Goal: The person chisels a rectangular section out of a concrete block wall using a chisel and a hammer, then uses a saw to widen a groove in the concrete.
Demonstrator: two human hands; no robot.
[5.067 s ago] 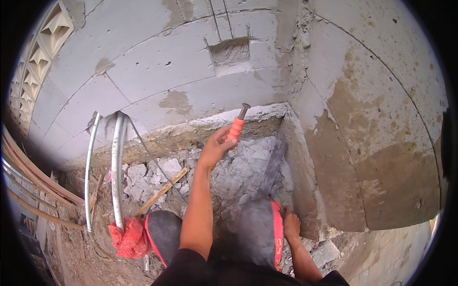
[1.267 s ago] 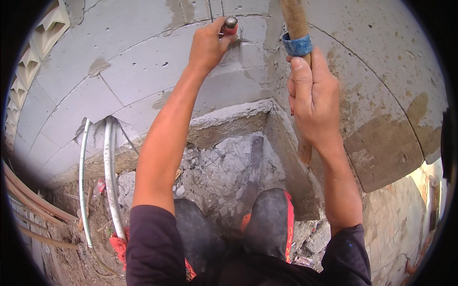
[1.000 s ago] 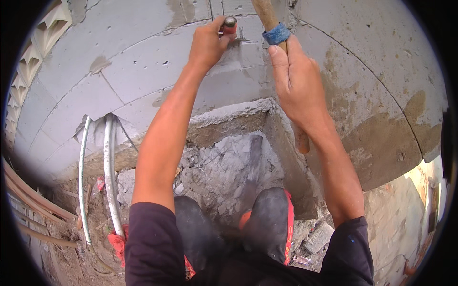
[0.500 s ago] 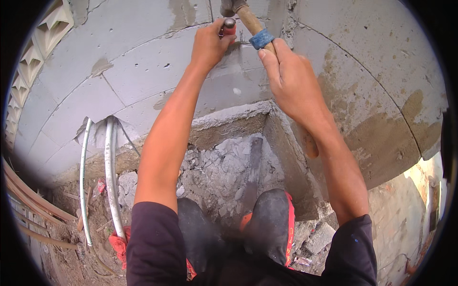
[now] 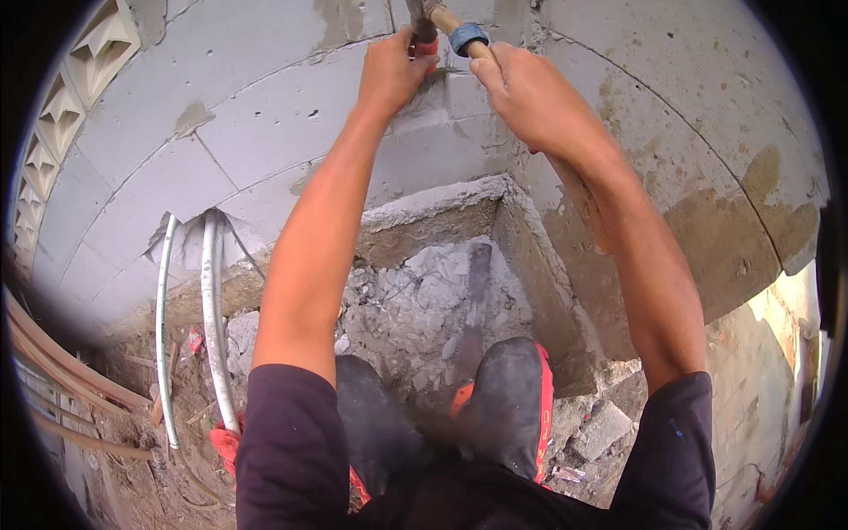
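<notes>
Against the grey block wall [image 5: 274,150], my left hand [image 5: 387,81] is closed around a chisel with a red grip [image 5: 427,51]. My right hand [image 5: 541,99] grips a hammer [image 5: 448,21] by its wooden handle, which has a blue band [image 5: 468,37] round it. The handle's tail end sticks out beneath my right forearm. The dark hammer head overlaps the chisel's top at the upper edge of the view. Whether they touch I cannot tell. The chisel's tip is hidden.
A worn handsaw [image 5: 475,291] leans on grey rubble [image 5: 415,283] inside a low concrete surround, close to my dark boots [image 5: 505,402]. Pale pipes [image 5: 210,309] rise into a broken hole in the wall at left. A block chunk [image 5: 602,431] lies at right.
The hammer has come down and left onto the chisel's end, which showed bare before. My right hand moved up and left with it. My left hand keeps its hold.
</notes>
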